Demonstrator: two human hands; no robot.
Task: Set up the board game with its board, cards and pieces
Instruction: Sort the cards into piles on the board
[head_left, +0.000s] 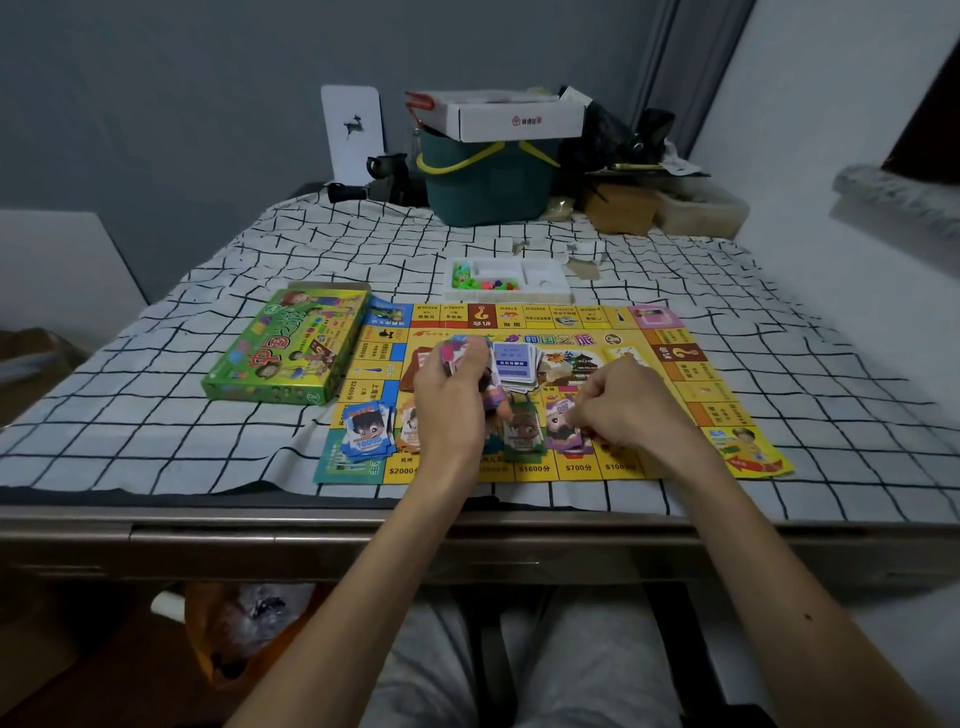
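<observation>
A yellow game board (675, 395) lies flat on the checked tablecloth. My left hand (452, 400) grips a fanned stack of play-money notes (460, 353) above the board's middle. My right hand (618, 405) has curled fingers pinching a purple note (563, 421) on a pile at the board's near edge. Blue notes (366, 428), an orange pile (410, 428) and a green pile (522, 434) lie along that edge. A deck of blue-faced cards (517, 366) sits at the board's centre. The green game box (291, 345) lies left of the board.
A white plastic tray (540, 283) with small coloured pieces stands just behind the board. Farther back are a dark green basket (488, 182) topped by a white carton (519, 117), a brown box (621, 208) and clutter. The table's near edge (311, 525) runs below the board.
</observation>
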